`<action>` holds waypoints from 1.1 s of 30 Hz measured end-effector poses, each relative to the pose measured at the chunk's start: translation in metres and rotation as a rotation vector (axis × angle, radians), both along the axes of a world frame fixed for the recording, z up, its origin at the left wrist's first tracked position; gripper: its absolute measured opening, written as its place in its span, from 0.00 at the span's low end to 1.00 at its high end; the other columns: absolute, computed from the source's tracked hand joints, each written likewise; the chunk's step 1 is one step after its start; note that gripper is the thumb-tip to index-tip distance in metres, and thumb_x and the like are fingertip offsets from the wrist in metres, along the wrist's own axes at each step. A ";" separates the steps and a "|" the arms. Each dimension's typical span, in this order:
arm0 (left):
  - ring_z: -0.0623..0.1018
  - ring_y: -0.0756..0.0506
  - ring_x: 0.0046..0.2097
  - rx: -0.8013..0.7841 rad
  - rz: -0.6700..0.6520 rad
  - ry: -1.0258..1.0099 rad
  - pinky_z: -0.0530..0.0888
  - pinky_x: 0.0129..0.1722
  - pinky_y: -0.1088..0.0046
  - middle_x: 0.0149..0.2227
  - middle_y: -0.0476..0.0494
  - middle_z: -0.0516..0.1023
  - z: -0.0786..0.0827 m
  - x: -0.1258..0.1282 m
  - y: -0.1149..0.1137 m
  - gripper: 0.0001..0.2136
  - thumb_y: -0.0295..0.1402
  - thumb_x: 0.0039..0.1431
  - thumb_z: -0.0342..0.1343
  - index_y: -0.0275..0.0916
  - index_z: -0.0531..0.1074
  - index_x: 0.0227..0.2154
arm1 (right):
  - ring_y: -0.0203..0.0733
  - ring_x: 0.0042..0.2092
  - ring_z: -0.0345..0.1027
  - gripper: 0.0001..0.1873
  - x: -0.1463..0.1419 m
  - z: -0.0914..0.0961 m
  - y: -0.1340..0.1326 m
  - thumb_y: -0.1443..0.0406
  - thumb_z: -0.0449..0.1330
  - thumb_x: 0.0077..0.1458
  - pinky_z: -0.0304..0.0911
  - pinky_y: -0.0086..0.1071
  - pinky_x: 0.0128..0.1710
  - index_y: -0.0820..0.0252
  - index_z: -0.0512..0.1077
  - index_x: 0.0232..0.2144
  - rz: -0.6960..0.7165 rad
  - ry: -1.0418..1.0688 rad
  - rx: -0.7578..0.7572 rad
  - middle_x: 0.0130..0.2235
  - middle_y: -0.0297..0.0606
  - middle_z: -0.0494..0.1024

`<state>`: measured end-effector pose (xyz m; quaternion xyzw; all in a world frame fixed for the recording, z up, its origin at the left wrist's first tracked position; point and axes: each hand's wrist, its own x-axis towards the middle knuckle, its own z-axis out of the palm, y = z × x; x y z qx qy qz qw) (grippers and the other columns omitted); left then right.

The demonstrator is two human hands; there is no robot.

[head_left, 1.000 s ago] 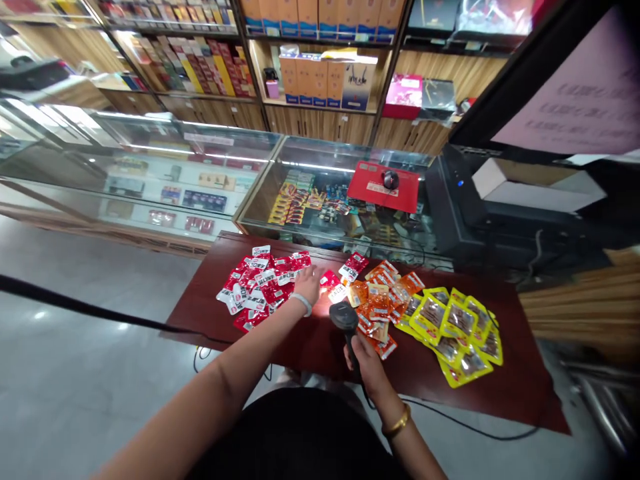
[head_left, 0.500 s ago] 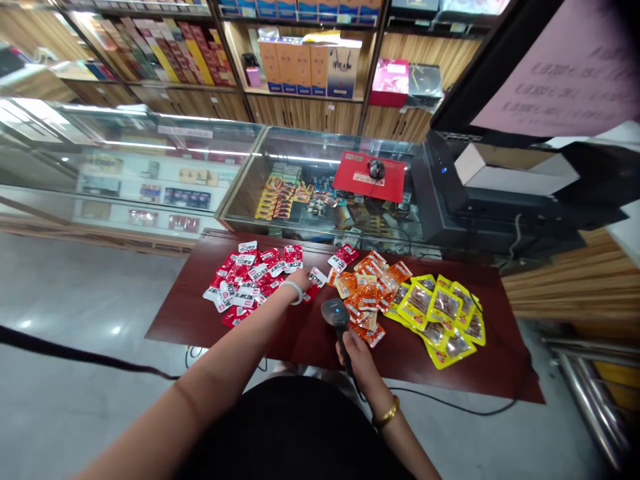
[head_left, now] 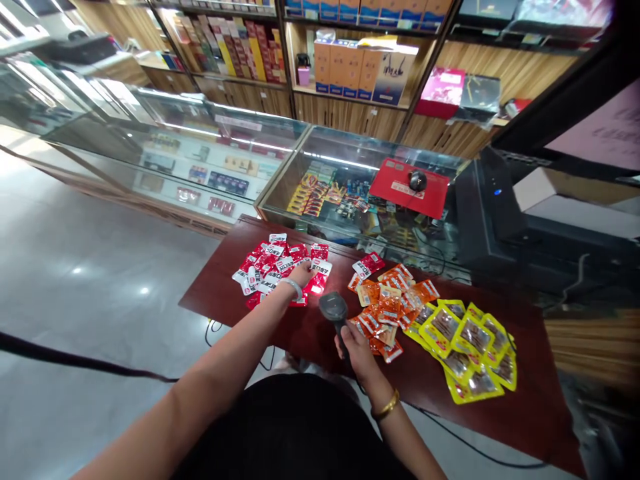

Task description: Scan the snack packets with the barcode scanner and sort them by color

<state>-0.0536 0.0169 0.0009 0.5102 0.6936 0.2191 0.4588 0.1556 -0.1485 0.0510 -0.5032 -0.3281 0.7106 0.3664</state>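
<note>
Between the fingers of my left hand (head_left: 302,275) is a red-and-white snack packet (head_left: 320,277), held at the right side of a pile of similar red packets (head_left: 273,263). My right hand (head_left: 356,348) is wrapped round the handle of a dark barcode scanner (head_left: 333,308), its head tilted up beside the held packet. Orange packets (head_left: 390,303) lie in a heap just right of the scanner. Beyond them is a heap of yellow packets (head_left: 470,340). One separate red packet (head_left: 369,265) rests at the upper edge of the orange heap.
The packets lie on a dark red-brown table (head_left: 210,287). A glass display counter (head_left: 280,173) runs behind it, bearing a red mat (head_left: 395,200) with a black mouse (head_left: 417,180). Black checkout equipment (head_left: 480,220) stands at right. A cable (head_left: 480,443) trails below the table's front edge.
The view has turned left, shifting the scene rightward. My left hand has turned the red packet so its printed face shows more fully. The scanner's blue light no longer shows.
</note>
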 end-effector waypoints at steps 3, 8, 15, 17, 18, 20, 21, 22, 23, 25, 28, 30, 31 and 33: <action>0.76 0.42 0.42 -0.048 -0.010 0.273 0.70 0.46 0.65 0.36 0.40 0.78 0.018 -0.022 0.008 0.10 0.37 0.54 0.55 0.38 0.73 0.37 | 0.31 0.19 0.55 0.24 0.003 0.001 -0.002 0.44 0.58 0.52 0.52 0.26 0.19 0.58 0.67 0.36 -0.017 -0.016 -0.014 0.20 0.26 0.65; 0.67 0.35 0.57 0.204 0.058 0.725 0.62 0.56 0.57 0.53 0.34 0.71 0.037 -0.010 0.037 0.21 0.41 0.53 0.56 0.40 0.68 0.50 | 0.31 0.19 0.54 0.24 0.016 -0.006 -0.009 0.44 0.59 0.51 0.51 0.26 0.19 0.57 0.66 0.34 -0.086 -0.004 -0.061 0.21 0.26 0.65; 0.72 0.37 0.53 0.104 -0.313 0.593 0.66 0.52 0.62 0.49 0.33 0.74 0.002 0.123 0.071 0.24 0.49 0.55 0.53 0.38 0.70 0.49 | 0.29 0.18 0.52 0.28 0.050 -0.018 -0.028 0.42 0.59 0.49 0.48 0.25 0.18 0.58 0.67 0.38 -0.197 0.017 -0.126 0.20 0.24 0.64; 0.72 0.35 0.53 0.070 -0.356 0.619 0.67 0.50 0.62 0.50 0.31 0.73 -0.008 0.152 0.074 0.27 0.50 0.51 0.56 0.36 0.70 0.49 | 0.29 0.18 0.52 0.28 0.059 -0.020 -0.035 0.41 0.59 0.49 0.48 0.24 0.18 0.59 0.67 0.37 -0.232 0.020 -0.144 0.20 0.25 0.64; 0.71 0.34 0.53 0.071 -0.372 0.642 0.67 0.50 0.61 0.50 0.30 0.72 -0.011 0.163 0.075 0.28 0.50 0.49 0.58 0.36 0.69 0.48 | 0.29 0.18 0.52 0.28 0.064 -0.020 -0.039 0.41 0.59 0.49 0.48 0.24 0.18 0.59 0.67 0.36 -0.248 0.020 -0.150 0.20 0.25 0.64; 0.71 0.33 0.54 0.079 -0.401 0.687 0.68 0.49 0.60 0.51 0.29 0.72 -0.016 0.177 0.076 0.29 0.49 0.45 0.61 0.36 0.69 0.47 | 0.28 0.18 0.53 0.28 0.071 -0.021 -0.045 0.41 0.59 0.48 0.48 0.24 0.18 0.58 0.67 0.35 -0.277 0.017 -0.169 0.20 0.25 0.65; 0.71 0.32 0.53 0.073 -0.415 0.699 0.68 0.49 0.61 0.50 0.28 0.72 -0.017 0.180 0.077 0.29 0.48 0.44 0.63 0.35 0.69 0.47 | 0.29 0.18 0.53 0.29 0.075 -0.022 -0.048 0.40 0.59 0.47 0.48 0.24 0.18 0.58 0.67 0.36 -0.294 0.018 -0.183 0.21 0.25 0.65; 0.72 0.33 0.53 0.052 -0.427 0.696 0.68 0.48 0.61 0.50 0.28 0.73 -0.018 0.182 0.078 0.28 0.47 0.44 0.63 0.35 0.69 0.46 | 0.29 0.18 0.53 0.29 0.077 -0.023 -0.050 0.40 0.59 0.47 0.49 0.24 0.18 0.58 0.67 0.37 -0.310 0.020 -0.197 0.21 0.25 0.65; 0.73 0.33 0.52 0.022 -0.431 0.678 0.69 0.47 0.62 0.48 0.28 0.74 -0.018 0.181 0.078 0.27 0.47 0.44 0.63 0.35 0.69 0.45 | 0.29 0.18 0.54 0.30 0.080 -0.025 -0.052 0.40 0.60 0.47 0.49 0.24 0.18 0.58 0.67 0.39 -0.328 0.022 -0.210 0.21 0.25 0.65; 0.75 0.35 0.48 -0.040 -0.398 0.600 0.69 0.45 0.64 0.46 0.30 0.76 -0.018 0.175 0.074 0.22 0.44 0.48 0.62 0.37 0.68 0.42 | 0.29 0.18 0.53 0.30 0.083 -0.028 -0.052 0.41 0.60 0.46 0.49 0.24 0.19 0.58 0.67 0.40 -0.347 0.029 -0.228 0.21 0.25 0.65; 0.77 0.41 0.42 -0.028 -0.263 0.426 0.70 0.41 0.69 0.40 0.37 0.78 -0.021 0.155 0.056 0.15 0.41 0.52 0.59 0.38 0.68 0.39 | 0.30 0.18 0.53 0.29 0.086 -0.029 -0.044 0.41 0.60 0.46 0.49 0.25 0.19 0.58 0.66 0.37 -0.339 0.030 -0.199 0.21 0.25 0.65; 0.77 0.45 0.38 0.014 -0.153 0.293 0.69 0.38 0.72 0.37 0.43 0.78 -0.024 0.139 0.035 0.13 0.39 0.51 0.60 0.39 0.67 0.37 | 0.30 0.19 0.54 0.26 0.086 -0.025 -0.034 0.42 0.59 0.48 0.51 0.26 0.20 0.57 0.66 0.35 -0.309 0.013 -0.157 0.22 0.27 0.66; 0.77 0.47 0.36 0.023 -0.107 0.220 0.69 0.36 0.73 0.34 0.45 0.77 -0.025 0.130 0.024 0.13 0.38 0.50 0.60 0.39 0.67 0.36 | 0.31 0.19 0.54 0.25 0.086 -0.021 -0.027 0.42 0.59 0.49 0.51 0.26 0.20 0.57 0.66 0.34 -0.297 0.004 -0.126 0.22 0.27 0.66; 0.75 0.50 0.31 0.005 -0.044 0.075 0.69 0.33 0.75 0.29 0.51 0.75 -0.024 0.113 0.001 0.14 0.38 0.48 0.61 0.40 0.65 0.34 | 0.31 0.20 0.55 0.24 0.082 -0.011 -0.011 0.44 0.58 0.51 0.52 0.27 0.20 0.57 0.66 0.36 -0.255 -0.002 -0.058 0.22 0.27 0.67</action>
